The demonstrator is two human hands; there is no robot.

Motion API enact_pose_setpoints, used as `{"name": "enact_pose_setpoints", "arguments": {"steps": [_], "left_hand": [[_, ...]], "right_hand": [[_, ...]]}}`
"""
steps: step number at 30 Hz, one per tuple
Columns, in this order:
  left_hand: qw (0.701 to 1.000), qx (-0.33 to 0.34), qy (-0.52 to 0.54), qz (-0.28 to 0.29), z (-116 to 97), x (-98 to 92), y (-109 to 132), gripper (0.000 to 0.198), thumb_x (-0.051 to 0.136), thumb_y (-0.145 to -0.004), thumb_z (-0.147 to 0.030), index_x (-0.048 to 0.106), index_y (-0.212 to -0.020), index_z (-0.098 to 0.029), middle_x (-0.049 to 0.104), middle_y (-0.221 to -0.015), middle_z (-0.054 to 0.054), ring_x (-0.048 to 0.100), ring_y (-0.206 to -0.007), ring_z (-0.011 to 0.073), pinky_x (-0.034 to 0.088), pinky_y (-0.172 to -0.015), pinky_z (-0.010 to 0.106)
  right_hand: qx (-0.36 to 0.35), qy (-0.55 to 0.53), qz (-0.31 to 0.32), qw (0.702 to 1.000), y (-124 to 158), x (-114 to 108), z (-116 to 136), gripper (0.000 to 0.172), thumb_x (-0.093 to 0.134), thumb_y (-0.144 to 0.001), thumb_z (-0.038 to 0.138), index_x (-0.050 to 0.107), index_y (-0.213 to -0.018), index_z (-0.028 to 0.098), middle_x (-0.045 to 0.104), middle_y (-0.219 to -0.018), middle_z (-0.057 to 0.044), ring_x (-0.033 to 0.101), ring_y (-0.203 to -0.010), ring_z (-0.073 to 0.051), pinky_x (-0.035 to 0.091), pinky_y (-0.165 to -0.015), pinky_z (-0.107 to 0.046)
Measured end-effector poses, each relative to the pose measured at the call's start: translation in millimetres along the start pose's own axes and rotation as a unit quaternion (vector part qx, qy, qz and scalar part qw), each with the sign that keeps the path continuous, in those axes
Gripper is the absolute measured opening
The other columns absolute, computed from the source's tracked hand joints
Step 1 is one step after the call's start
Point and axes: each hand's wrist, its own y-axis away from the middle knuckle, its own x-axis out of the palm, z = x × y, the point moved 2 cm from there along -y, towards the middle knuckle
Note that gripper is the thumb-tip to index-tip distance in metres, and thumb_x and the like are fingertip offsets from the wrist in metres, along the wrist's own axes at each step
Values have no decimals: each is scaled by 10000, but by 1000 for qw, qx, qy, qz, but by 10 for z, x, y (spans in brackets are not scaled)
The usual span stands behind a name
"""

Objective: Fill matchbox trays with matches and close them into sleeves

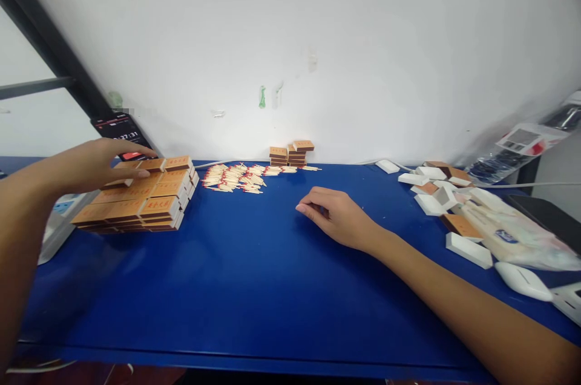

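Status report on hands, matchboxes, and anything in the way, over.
Left hand on the big matchbox stack. Right hand loosely curled, nothing visible in it. Possibly in the way: loose matches in front of small matchbox stack.

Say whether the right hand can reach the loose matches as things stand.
Probably yes: between the right hand and the loose matches I see only blue tabletop, with nothing standing in the way.

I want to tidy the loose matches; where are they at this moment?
In the head view, the loose matches lie mostly left of centre near the wall, from beside the large matchbox stack to in front of the small stack.
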Motion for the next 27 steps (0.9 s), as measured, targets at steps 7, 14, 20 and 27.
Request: {"name": "enact_pose_setpoints", "arguments": {"steps": [7, 14, 20, 27], "left_hand": [[991, -84, 34, 100, -177, 79, -21, 761, 577, -886, -723, 596, -1475, -242, 778, -943, 4, 650, -768, 205, 495, -676, 276], [995, -37, 6, 90, -207, 57, -17, 664, 623, -898, -624, 655, -1414, -208, 767, -1148, 38, 659, -890, 226, 502, -784, 298], [996, -11, -13, 85, -208, 117, -147, 727, 528, -913, -715, 613, -1468, -252, 728, -1269, 44, 653, -921, 238, 504, -818, 327], [997, 2, -15, 76, -207, 201, -290, 584, 592, -843, -562, 735, -1296, -223, 713, -1305, 74, 633, -1033, 289, 512, -898, 391]], "right_hand": [[-7, -5, -2, 1000, 0, -12, 14, 324, 507, -1081, 408, 736, -981, 201, 700, -910, -51, 610, -753, -158, 467, -709, -305], [-8, -7, 2, 1000, 2, -6, 17, 314, 508, -1082, 399, 734, -986, 203, 703, -920, -52, 620, -772, -163, 466, -714, -303], [-6, -5, 3, 1000, 6, 0, -13, 314, 515, -1081, 406, 737, -987, 204, 699, -909, -48, 601, -750, -157, 460, -703, -304], [-9, 1, 6, 1000, 9, 8, -13, 301, 521, -1080, 391, 736, -982, 205, 699, -904, -48, 604, -756, -160, 454, -701, -303]]}}
